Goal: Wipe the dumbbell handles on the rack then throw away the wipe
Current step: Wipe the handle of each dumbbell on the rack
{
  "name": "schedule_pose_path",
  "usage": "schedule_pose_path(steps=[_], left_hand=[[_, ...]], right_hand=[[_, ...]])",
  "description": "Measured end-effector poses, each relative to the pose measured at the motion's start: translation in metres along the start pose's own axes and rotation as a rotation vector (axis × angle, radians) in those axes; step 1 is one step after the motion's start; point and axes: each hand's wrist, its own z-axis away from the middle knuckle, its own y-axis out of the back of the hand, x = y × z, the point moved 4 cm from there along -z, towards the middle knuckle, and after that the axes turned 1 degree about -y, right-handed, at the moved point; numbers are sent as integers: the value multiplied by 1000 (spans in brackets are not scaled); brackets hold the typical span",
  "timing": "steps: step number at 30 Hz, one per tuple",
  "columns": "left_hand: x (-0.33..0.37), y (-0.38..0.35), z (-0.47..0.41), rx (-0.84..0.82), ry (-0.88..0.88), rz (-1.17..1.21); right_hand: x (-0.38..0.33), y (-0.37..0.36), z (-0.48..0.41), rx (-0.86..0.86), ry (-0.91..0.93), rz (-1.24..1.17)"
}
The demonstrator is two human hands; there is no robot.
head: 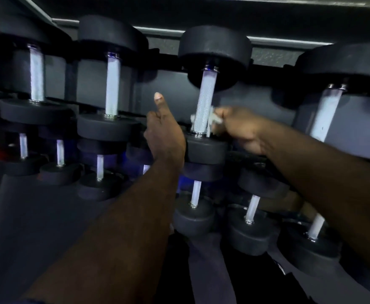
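Wipe [214,119]: bunched against the lower end of the upper-tier dumbbell handle [205,102], just above its near head.
Right hand [239,128]: grip clamped on the wipe.
Left hand [164,134]: thumb raised; grip hidden, cannot tell.
Risk: the crumpled wipe may slip and drop among the lower dumbbells [194,216]; the upper knurling may go unwiped.

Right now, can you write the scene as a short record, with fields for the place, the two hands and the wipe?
place: rack of black weights
right hand: pinches wipe against handle, near its low end
dumbbell: upper row, third from left
left hand: beside that dumbbell, one digit raised; grip hidden
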Motion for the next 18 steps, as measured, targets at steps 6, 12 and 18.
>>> schedule_pose_path(steps=[6,12,18], left_hand=[[1,1,0,-61,-4,9],[4,3,-4,-158,-15,-33],[-6,-2,-10,-238,-80,-63]], right_hand=[[-49,19,-17,345,155,-60],[-55,-36,67,479,605,1144],[-91,-33,26,310,879,1828]])
